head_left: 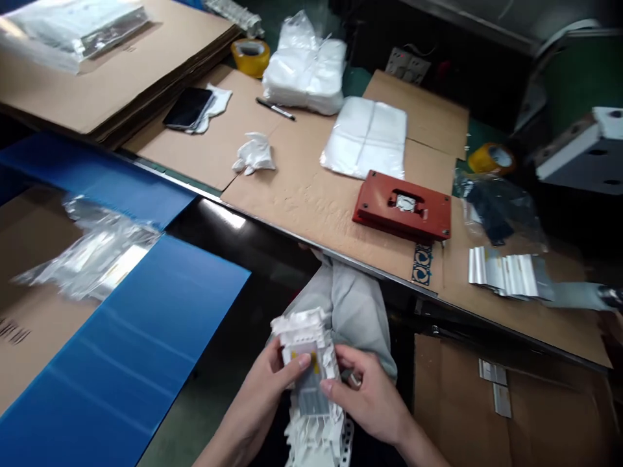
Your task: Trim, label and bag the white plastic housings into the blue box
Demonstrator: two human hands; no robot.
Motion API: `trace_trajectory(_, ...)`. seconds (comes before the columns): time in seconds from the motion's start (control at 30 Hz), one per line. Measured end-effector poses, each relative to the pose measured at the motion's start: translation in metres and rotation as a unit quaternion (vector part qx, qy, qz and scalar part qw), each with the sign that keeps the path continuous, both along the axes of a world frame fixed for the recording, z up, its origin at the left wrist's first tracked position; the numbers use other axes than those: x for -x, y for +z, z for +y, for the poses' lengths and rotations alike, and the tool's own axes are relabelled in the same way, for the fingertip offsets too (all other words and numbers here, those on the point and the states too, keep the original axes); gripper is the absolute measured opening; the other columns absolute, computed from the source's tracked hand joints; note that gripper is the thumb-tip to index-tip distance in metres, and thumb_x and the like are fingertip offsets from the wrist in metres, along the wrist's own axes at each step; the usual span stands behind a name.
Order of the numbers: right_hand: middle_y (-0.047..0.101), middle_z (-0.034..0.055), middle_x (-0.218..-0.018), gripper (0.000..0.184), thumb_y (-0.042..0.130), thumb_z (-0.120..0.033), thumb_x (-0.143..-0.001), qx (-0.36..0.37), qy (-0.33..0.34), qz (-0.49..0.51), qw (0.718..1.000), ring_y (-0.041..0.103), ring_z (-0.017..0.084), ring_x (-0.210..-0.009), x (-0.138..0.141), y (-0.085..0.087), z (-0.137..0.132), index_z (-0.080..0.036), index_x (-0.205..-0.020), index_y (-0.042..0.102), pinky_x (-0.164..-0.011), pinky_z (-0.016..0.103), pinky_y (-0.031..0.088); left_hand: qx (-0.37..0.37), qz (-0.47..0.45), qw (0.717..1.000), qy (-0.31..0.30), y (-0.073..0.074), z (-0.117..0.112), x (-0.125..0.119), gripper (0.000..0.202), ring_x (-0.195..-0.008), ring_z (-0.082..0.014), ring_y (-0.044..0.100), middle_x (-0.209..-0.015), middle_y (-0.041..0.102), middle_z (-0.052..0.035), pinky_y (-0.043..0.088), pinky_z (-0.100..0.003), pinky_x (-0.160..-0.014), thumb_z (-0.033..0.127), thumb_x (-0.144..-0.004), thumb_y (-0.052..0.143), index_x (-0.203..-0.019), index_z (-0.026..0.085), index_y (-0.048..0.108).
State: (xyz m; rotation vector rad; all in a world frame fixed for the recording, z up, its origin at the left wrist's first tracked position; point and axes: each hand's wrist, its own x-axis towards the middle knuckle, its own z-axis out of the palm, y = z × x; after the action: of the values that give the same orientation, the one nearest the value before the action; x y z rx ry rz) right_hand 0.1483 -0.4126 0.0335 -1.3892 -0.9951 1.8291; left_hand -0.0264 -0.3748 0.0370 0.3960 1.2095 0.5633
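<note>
Over my lap I hold a long white moulded plastic part with ribbed, uneven edges. A flat silvery-grey plate with small yellow marks lies along its middle. My left hand grips the part from the left, its thumb pressed on the plate near the yellow marks. From the right, my right hand is closed round the part's side, its thumb at the plate's edge. The fingers beneath are hidden. More white plastic pieces show at the lower end of the part, partly out of frame.
A red fixture block, silvery plates, white bags, a phone and yellow tape rolls rest on the cardboard-covered bench. On the left are a blue sheet and clear plastic bags. An open cardboard box stands lower right.
</note>
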Motion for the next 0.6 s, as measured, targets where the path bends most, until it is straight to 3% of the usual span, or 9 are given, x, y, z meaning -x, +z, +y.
trace_trajectory(0.1,0.077,0.0028,-0.103,0.030,0.073,-0.035,-0.085,-0.116,0.045,-0.130,0.984,0.072,0.021,-0.091,-0.027,-0.002,0.015,-0.025,-0.113,0.076,-0.083,0.030,0.058,0.007,0.004,1.000,-0.003,-0.005,0.017,-0.004,0.049,-0.094,-0.0317,0.071,-0.105,0.076,-0.0140,0.053,-0.033,-0.075,0.039,-0.070,0.084,-0.109,0.014,0.068)
trace_trajectory(0.17,0.076,0.0032,-0.103,0.021,0.065,-0.039,-0.091,-0.205,-0.029,-0.287,0.935,0.071,0.021,-0.094,-0.063,-0.008,0.028,-0.027,-0.102,0.078,-0.084,0.029,0.057,0.027,0.031,0.999,-0.005,-0.006,0.026,-0.006,0.051,-0.083,-0.0285,0.072,-0.098,0.077,-0.0121,0.054,-0.032,-0.070,0.037,-0.066,0.087,-0.107,0.014,0.068)
trace_trajectory(0.27,0.071,0.0102,-0.110,0.031,0.050,-0.038,-0.098,-0.226,-0.161,-0.431,0.859,0.065,0.026,-0.107,-0.133,-0.023,0.049,-0.024,-0.111,0.075,-0.096,0.042,0.051,0.049,0.082,0.995,0.009,-0.001,0.033,-0.006,0.056,-0.068,-0.0231,0.070,-0.088,0.077,-0.0080,0.053,-0.030,-0.062,0.036,-0.063,0.089,-0.110,0.016,0.066)
trace_trajectory(0.37,0.065,0.0139,-0.113,0.034,0.062,-0.044,-0.089,-0.227,-0.177,-0.502,0.816,0.062,0.031,-0.107,-0.188,-0.036,0.066,-0.020,-0.110,0.075,-0.099,0.049,0.047,0.050,0.095,0.994,0.020,0.007,0.036,-0.004,0.061,-0.071,-0.0249,0.072,-0.089,0.077,-0.0078,0.053,-0.029,-0.058,0.036,-0.063,0.088,-0.114,0.016,0.062)
trace_trajectory(0.47,0.065,0.0108,-0.107,0.033,0.069,-0.047,-0.082,-0.229,-0.140,-0.532,0.803,0.064,0.030,-0.101,-0.212,-0.044,0.077,-0.021,-0.101,0.077,-0.094,0.044,0.048,0.042,0.080,0.996,0.024,0.013,0.037,-0.003,0.065,-0.077,-0.0276,0.074,-0.091,0.078,-0.0086,0.054,-0.030,-0.058,0.038,-0.063,0.088,-0.118,0.016,0.061)
trace_trajectory(0.6,0.067,0.0077,-0.099,0.030,0.066,-0.048,-0.085,-0.248,-0.122,-0.556,0.784,0.066,0.025,-0.090,-0.211,-0.050,0.082,-0.022,-0.095,0.077,-0.084,0.039,0.051,0.031,0.072,0.997,0.028,0.014,0.039,-0.004,0.060,-0.077,-0.0274,0.074,-0.087,0.078,-0.0074,0.055,-0.030,-0.061,0.037,-0.061,0.088,-0.112,0.016,0.064)
